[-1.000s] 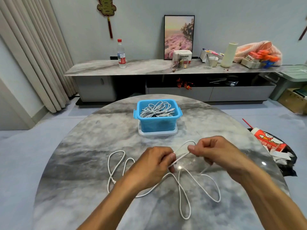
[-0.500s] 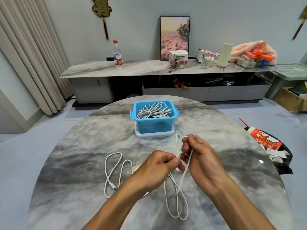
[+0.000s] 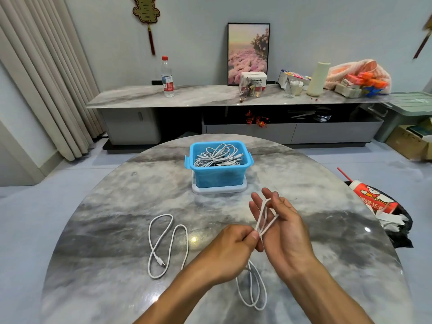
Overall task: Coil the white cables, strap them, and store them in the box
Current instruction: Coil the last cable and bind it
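The left hand (image 3: 230, 247) pinches one white cable (image 3: 265, 217) between thumb and forefinger, the other fingers curled in. The right hand (image 3: 284, 226) is spread open, palm up; the cable is looped over its fingers (image 3: 279, 202), two strands running down across the palm to the left hand's pinch. Below the hands the same cable hangs in two long loops onto the round marble table (image 3: 105, 230), and it seems to run on left into a figure-eight of slack ending in one plug (image 3: 160, 263), though the link is hidden under the left forearm.

Beyond the hands stands one blue box (image 3: 218, 175) on a white lid (image 3: 218, 190), with a tangle of white cables (image 3: 217, 156) inside; too knotted to count.

Against the far wall, a low marble sideboard (image 3: 205, 95) carries one water bottle (image 3: 167, 77) with a red cap and red label, one framed flower picture (image 3: 248, 51), and one white carton (image 3: 254, 80) whose print appears to read "Panasonic". One paper cup (image 3: 371, 198) with a cartoon figure and Chinese characters, too small to read, lies right of the table.
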`<state>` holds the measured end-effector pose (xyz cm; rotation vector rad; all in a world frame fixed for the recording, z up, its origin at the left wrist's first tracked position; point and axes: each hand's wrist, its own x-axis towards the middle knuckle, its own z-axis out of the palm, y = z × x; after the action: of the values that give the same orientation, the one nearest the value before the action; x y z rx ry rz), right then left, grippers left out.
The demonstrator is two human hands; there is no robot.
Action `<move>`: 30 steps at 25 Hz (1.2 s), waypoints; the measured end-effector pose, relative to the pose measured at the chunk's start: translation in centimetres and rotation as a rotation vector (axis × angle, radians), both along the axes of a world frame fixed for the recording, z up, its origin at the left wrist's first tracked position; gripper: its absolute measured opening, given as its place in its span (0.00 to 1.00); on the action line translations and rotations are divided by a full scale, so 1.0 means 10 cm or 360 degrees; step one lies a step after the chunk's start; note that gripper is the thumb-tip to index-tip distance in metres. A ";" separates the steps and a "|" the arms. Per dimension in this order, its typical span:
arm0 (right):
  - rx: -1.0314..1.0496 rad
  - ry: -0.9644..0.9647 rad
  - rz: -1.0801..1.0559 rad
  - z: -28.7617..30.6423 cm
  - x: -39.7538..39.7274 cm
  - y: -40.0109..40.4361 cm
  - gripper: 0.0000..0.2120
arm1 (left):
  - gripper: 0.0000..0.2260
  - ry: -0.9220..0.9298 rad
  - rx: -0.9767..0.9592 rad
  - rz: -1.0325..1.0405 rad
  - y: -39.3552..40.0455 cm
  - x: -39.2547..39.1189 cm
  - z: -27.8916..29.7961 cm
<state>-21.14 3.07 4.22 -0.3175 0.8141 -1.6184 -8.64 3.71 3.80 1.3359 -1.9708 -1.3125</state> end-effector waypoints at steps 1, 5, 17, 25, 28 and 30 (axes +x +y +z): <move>-0.0036 0.0000 0.0029 0.02 -0.02 -0.01 0.11 | 0.16 -0.0026 -0.0060 0.0001 -0.01 0.01 0.01; -0.0095 0.0261 0.0229 0.08 -0.11 -0.05 0.10 | 0.16 -0.0214 -0.0385 -0.0005 -0.02 0.09 0.07; -0.0180 -0.0024 0.0473 0.16 -0.17 -0.04 0.09 | 0.10 0.0371 0.0373 -0.0354 0.00 0.10 0.08; -0.0390 0.0428 0.0761 -0.05 -0.12 -0.03 0.22 | 0.09 0.0974 0.0555 0.0199 -0.09 0.12 0.21; -0.0286 0.1212 0.1322 -0.20 0.01 0.07 0.19 | 0.03 0.1257 0.0483 0.0438 -0.19 0.35 0.32; -0.0278 0.1510 0.1482 -0.17 -0.04 0.08 0.22 | 0.02 0.1613 0.0498 0.0570 -0.25 0.53 0.41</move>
<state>-21.50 3.82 2.53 -1.4225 0.9843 -0.5884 -3.36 1.21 7.94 0.7929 -0.8322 -1.6741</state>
